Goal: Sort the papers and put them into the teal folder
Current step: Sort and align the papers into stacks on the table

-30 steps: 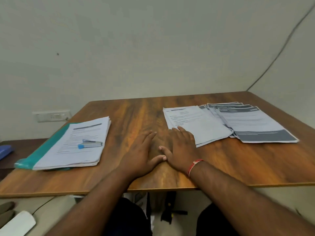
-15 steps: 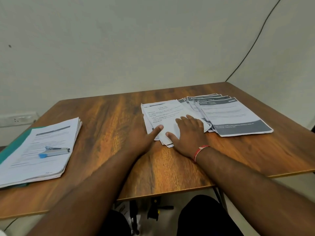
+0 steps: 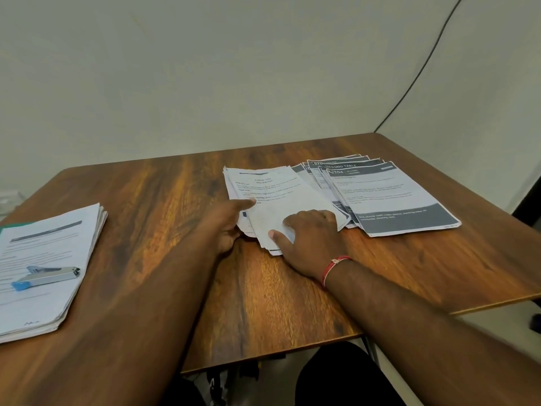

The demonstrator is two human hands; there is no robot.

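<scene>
A stack of white printed papers [image 3: 272, 189] lies right of the table's middle. My left hand [image 3: 224, 222] is at its left edge, index finger stretched out on the top sheet. My right hand [image 3: 311, 238] presses on the stack's near end, fingers bent and thumb flat on the paper. Just right of it, several grey-banded sheets [image 3: 392, 197] lie fanned out and overlap the stack's right side. At the far left, another paper pile [image 3: 44, 250] covers the teal folder [image 3: 6, 227], of which only a sliver shows.
A silver stapler with a blue end [image 3: 46, 277] sits on the left pile. The wooden table [image 3: 164, 206] meets the wall at the back; its front edge is near my lap. A black cable [image 3: 424, 63] runs down the wall, and a wall socket [image 3: 8, 200] shows at the left.
Both hands moved forward from the bare tabletop onto the white stack, which is now skewed and shifted toward me. The view swung right, pushing the left pile toward the frame's edge.
</scene>
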